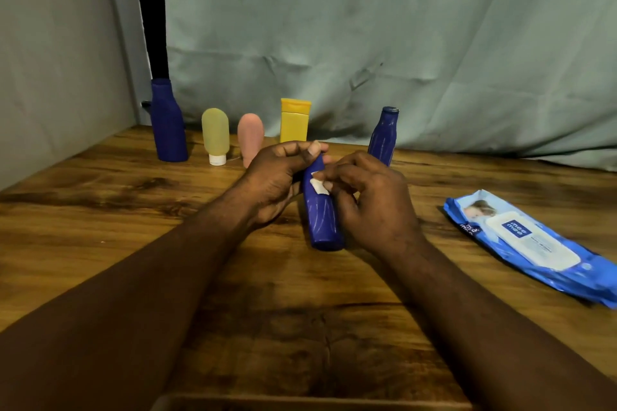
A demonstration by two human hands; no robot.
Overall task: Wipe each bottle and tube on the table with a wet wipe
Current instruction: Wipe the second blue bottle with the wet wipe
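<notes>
Left of the blue wet-wipe pack [534,243], a dark-blue plastic bottle [322,213] is gripped by the left hand [277,177], with a white wet wipe [317,186] pinched against it by the right hand [370,200] — five further containers [294,122] probably remain.

My left hand [277,180]: bare, centre of the frame, thumbnail cut short.
My right hand [370,200]: bare, just right of centre.
My left forearm [150,277]: bare down to the lower left corner.
My right forearm [474,297]: bare down to the lower right corner.
</notes>
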